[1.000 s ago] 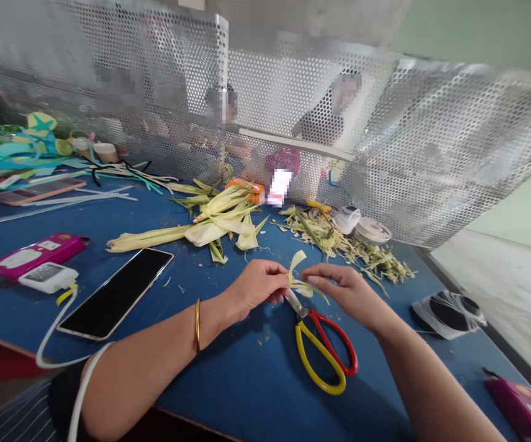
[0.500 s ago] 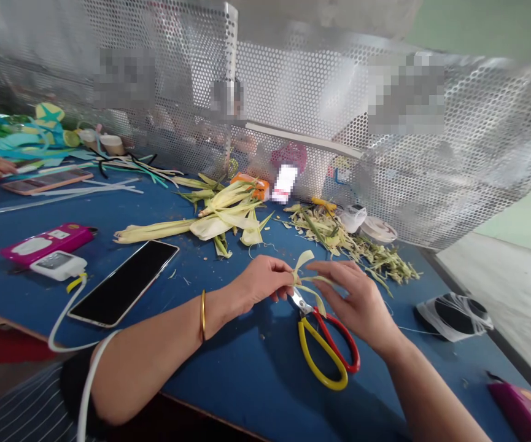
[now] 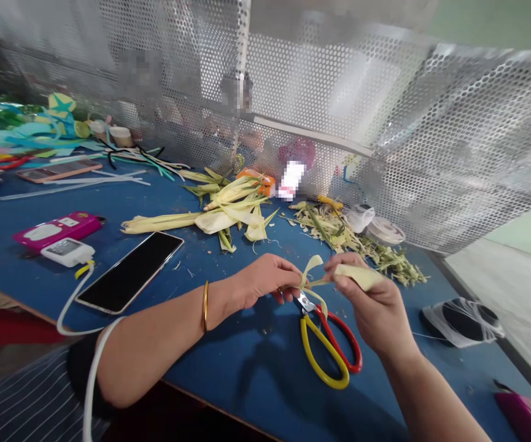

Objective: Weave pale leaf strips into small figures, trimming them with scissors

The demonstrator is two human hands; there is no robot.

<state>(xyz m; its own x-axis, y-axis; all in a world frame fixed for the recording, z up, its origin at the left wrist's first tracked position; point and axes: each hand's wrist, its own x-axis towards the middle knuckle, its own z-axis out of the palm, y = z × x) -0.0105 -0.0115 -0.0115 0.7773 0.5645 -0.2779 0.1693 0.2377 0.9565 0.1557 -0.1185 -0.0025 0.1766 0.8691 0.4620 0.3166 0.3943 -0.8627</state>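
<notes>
Pale yellow-green corn husk strips [image 3: 312, 265] stick out from the pinched fingers of my left hand [image 3: 269, 279], curling up and down. My right hand [image 3: 370, 298] grips one wide husk strip [image 3: 360, 277] between thumb and fingers, and it runs across to the left hand's bunch. Directly below lie scissors [image 3: 329, 344] with one yellow and one red handle, flat on the blue table. Their blade tips are hidden under my left hand. Beyond my hands rests a pile of corn husks [image 3: 221, 212].
Shredded husk scraps [image 3: 361, 239] lie at the back right, before a perforated metal screen [image 3: 311, 80]. A black phone [image 3: 131, 270] and a magenta power bank [image 3: 58, 230] sit at left. White thread on a dark spool [image 3: 463, 322] stands right. A white cable [image 3: 93, 380] crosses my left forearm.
My right hand has closed on the wide husk strip and turned, holding it out to the right. My left hand keeps its pinch. The view has shifted slightly.
</notes>
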